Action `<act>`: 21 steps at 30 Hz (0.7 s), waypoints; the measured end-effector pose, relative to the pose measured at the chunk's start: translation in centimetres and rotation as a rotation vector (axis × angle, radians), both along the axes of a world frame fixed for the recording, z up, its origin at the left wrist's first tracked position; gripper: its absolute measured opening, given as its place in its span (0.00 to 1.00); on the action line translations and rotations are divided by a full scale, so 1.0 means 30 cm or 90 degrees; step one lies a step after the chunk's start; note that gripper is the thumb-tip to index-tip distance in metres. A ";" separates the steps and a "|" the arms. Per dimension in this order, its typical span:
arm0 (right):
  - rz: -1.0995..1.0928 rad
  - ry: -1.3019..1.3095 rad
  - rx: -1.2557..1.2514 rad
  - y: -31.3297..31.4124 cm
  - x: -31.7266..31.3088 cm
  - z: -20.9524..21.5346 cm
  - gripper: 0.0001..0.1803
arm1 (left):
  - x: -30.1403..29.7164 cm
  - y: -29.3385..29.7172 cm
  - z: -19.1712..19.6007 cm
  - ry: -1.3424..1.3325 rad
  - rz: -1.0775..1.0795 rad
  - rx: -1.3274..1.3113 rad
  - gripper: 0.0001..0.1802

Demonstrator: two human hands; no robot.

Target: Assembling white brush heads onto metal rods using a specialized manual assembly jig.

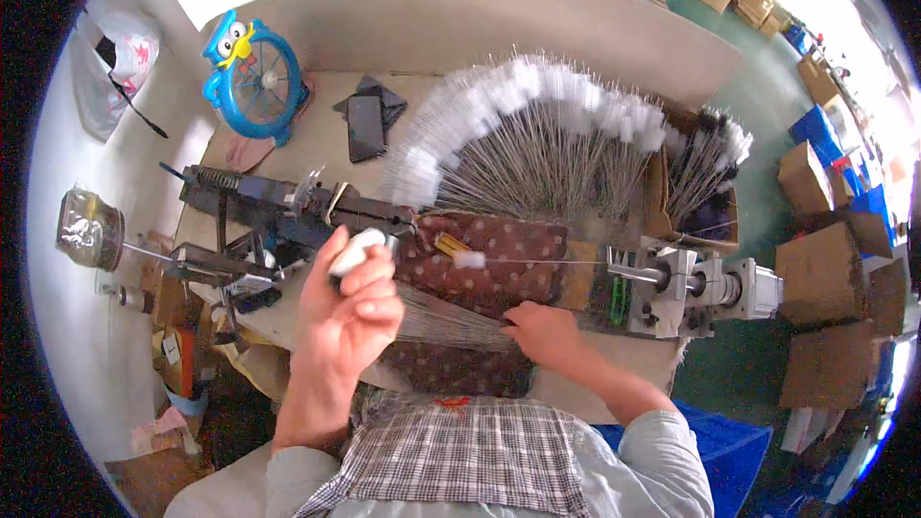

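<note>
My left hand is raised over the near side of the bench, fingers curled around a small white wad whose kind I cannot make out. Lower and to the right, my right hand pinches at the right-hand ends of a bundle of thin metal wires. Those wires lie on a brown dotted cloth pad. Above the pad, a small white-bristled brush sits on a thin wire that runs right to a metal spindle machine. A yellow piece lies beside the bristles.
A large fan of white-tipped wire brushes covers the back of the bench, beside a cardboard box of more brushes. A dark metal mechanism stands left, near a blue cartoon fan and a phone. A low panel edges the bench.
</note>
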State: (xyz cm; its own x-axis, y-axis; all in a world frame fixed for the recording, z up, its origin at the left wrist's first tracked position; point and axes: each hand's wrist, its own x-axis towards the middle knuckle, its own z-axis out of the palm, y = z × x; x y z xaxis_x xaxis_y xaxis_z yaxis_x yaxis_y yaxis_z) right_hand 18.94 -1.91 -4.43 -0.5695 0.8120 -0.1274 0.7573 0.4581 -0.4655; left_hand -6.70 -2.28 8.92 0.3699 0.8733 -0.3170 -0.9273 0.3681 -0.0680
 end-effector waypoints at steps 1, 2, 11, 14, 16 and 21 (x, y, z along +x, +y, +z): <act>-0.005 -0.001 0.001 0.003 -0.010 -0.001 0.10 | -0.024 -0.028 -0.016 0.111 -0.001 0.001 0.23; 0.001 -0.018 -0.014 0.008 -0.019 -0.004 0.10 | -0.004 -0.069 -0.045 0.262 0.070 -0.003 0.24; 0.005 -0.122 -0.074 0.020 -0.078 0.042 0.08 | 0.197 -0.030 -0.134 0.875 -0.149 0.520 0.12; -0.009 -0.210 -0.071 0.003 -0.053 -0.010 0.10 | 0.325 0.110 -0.200 1.238 0.013 0.740 0.14; -0.012 -0.236 -0.066 0.007 -0.038 -0.012 0.11 | 0.404 0.167 -0.256 1.311 0.040 0.795 0.17; 0.002 -0.145 -0.042 -0.002 0.011 0.037 0.11 | 0.516 0.255 -0.314 1.609 0.003 0.905 0.13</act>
State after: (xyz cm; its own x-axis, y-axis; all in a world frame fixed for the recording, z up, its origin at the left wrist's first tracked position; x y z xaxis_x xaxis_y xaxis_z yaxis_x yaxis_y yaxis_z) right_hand 19.28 -1.97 -3.30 -0.5231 0.7959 -0.3050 0.8444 0.4355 -0.3119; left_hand 8.77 5.37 -0.51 0.4851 0.8074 0.3358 0.7565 -0.5801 0.3019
